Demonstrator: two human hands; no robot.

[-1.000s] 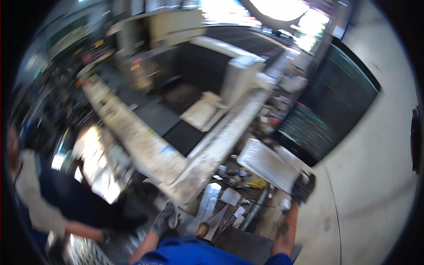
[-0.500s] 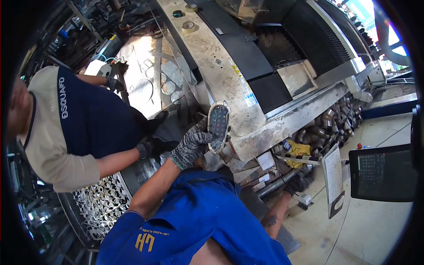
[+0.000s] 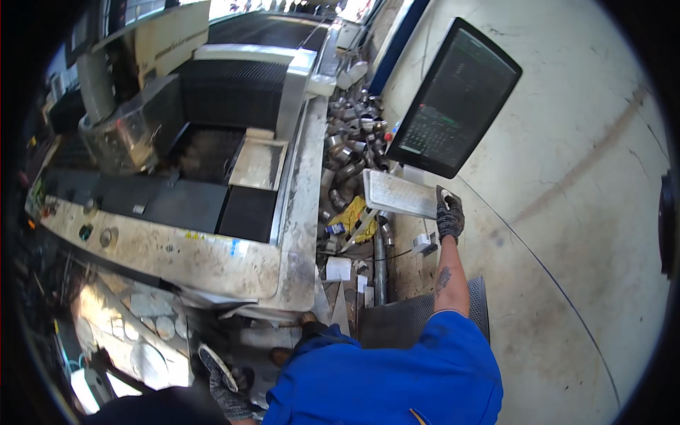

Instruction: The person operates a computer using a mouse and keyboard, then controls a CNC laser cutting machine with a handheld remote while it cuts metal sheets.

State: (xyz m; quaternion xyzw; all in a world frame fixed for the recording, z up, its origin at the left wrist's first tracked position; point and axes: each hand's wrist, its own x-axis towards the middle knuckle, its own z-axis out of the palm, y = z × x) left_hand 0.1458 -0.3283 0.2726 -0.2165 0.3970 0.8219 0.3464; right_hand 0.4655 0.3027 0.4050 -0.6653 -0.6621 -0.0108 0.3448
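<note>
My left hand [image 3: 232, 402], in a grey knitted glove, is low at the left, beside the machine's near edge. It is closed around a handheld remote control [image 3: 218, 366], now seen nearly edge-on, so its buttons hardly show. My right hand [image 3: 450, 214], gloved in dark grey, reaches forward to the end of a pale keyboard [image 3: 401, 194] on a shelf. Its fingers curl over a small white rounded thing that looks like a computer mouse [image 3: 445, 197], mostly covered by the glove. Beyond the keyboard stands a black monitor [image 3: 459, 99] with a lit screen.
A large cutting machine [image 3: 170, 258] fills the left, with tape rolls on its ledge. Metal pipe elbows [image 3: 347, 152] lie heaped along its side, near a yellow bag [image 3: 352, 221]. A dark perforated step [image 3: 404, 319] is beside me. Dark clothing of a co-worker shows at lower left.
My view has swung right toward the monitor. The left hand has lowered the remote control, and the right hand has risen onto the end of the keyboard shelf.
</note>
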